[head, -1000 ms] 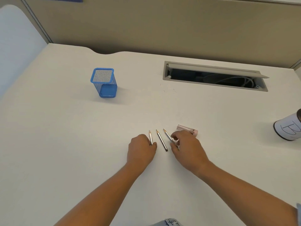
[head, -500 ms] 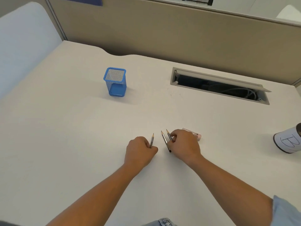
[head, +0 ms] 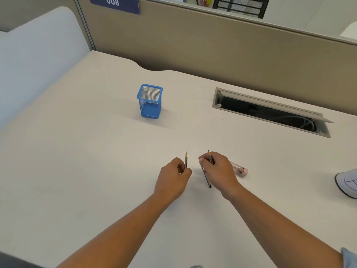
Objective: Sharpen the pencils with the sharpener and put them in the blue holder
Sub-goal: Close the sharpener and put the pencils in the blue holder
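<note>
Three pencils: one (head: 186, 160) in the left hand (head: 172, 177), one (head: 210, 156) in the right hand (head: 219, 172), one (head: 207, 179) lying under that right hand. One pink sharpener (head: 239, 168) to the right. One blue holder (head: 150, 101) far left. One white cup (head: 347, 183) at the right edge. One cable hatch (head: 270, 113) in the table (head: 77, 171).

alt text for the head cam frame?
Over a cream desk, the left hand pinches one short pencil and the right hand another pencil; a third pencil lies between them. A pink sharpener lies right; an empty blue mesh holder stands behind.
</note>
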The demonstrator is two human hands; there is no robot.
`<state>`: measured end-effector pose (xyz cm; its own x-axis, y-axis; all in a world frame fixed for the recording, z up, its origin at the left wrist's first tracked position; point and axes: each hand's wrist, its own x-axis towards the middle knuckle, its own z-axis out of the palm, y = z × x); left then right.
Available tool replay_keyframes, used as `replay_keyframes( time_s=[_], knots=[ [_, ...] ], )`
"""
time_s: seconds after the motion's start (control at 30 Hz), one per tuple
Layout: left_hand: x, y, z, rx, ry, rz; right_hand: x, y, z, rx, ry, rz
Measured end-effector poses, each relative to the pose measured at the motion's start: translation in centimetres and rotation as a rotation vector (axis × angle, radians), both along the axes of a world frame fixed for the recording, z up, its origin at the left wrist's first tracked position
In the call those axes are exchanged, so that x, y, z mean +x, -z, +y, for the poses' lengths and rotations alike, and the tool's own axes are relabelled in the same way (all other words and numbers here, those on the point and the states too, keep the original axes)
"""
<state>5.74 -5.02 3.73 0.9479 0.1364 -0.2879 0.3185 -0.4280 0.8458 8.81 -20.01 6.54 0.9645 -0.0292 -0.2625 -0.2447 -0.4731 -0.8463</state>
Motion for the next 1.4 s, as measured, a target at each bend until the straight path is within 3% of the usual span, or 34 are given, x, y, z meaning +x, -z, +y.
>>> replay_keyframes(
  time_s=[0.1,0.2,0.53,0.73,0.9,1.0,1.13,1.2,1.4],
  knots=[
    [0.3,-0.1,0.3,0.000,0.006,-0.038,0.3,-0.5,0.8,0.089,-0.018,-0.007],
    [0.7,0.0,0.7,0.018,-0.001,-0.050,0.6,-0.2,1.3,0.032,-0.028,-0.027],
    [0.9,1.3,1.3,0.019,-0.026,0.044,0.6,1.6,1.3,-0.548,-0.207,-0.106],
    [0.8,1.8,1.4,0.040,-0.020,0.047,0.6,2.2,1.6,-0.625,-0.221,-0.112],
    [1.1,1.8,1.6,0.026,-0.010,0.048,1.0,2.9,1.7,-0.565,-0.220,-0.059],
    [1.2,1.6,1.9,0.033,0.015,0.046,1.3,2.6,1.6,-0.498,-0.177,-0.130],
    [1.5,1.0,2.5,0.011,0.031,-0.004,2.5,0.3,3.2,-0.091,-0.121,-0.082],
    [1.9,0.2,3.1,-0.015,0.035,-0.053,3.5,-1.0,4.3,0.021,-0.146,-0.049],
    [4.5,-1.9,6.3,0.049,-0.005,-0.209,7.3,-4.9,7.5,0.019,-0.263,-0.119]
  ],
)
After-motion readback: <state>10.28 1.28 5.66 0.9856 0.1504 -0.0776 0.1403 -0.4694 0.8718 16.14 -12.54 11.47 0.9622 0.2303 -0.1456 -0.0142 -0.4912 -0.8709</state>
